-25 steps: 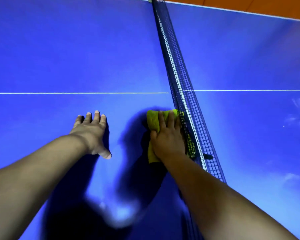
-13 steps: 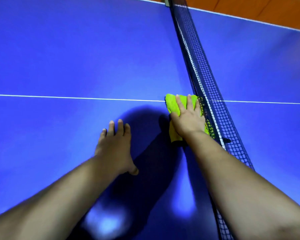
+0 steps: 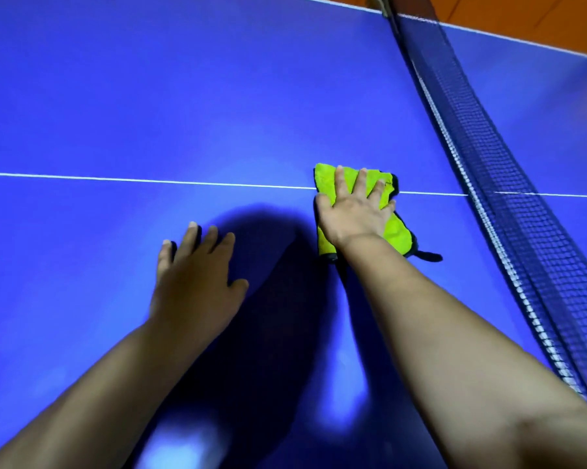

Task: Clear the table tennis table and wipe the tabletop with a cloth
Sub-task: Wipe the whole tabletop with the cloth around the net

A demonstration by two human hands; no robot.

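Observation:
A folded yellow-green cloth [image 3: 398, 233] with a dark edge lies on the blue table tennis tabletop [image 3: 150, 106], across the white centre line. My right hand [image 3: 354, 209] presses flat on the cloth with its fingers spread, and covers its middle. My left hand [image 3: 194, 275] rests flat on the bare tabletop to the left of the cloth, fingers apart, holding nothing.
The dark blue net [image 3: 495, 184] runs from the far edge toward the near right, a little to the right of the cloth. Orange floor [image 3: 522, 15] shows past the table's far edge. My shadow falls on the tabletop between my arms.
My right hand has pushed the cloth farther along the table, up onto the white centre line, and a little away from the net. My left hand has slid forward too.

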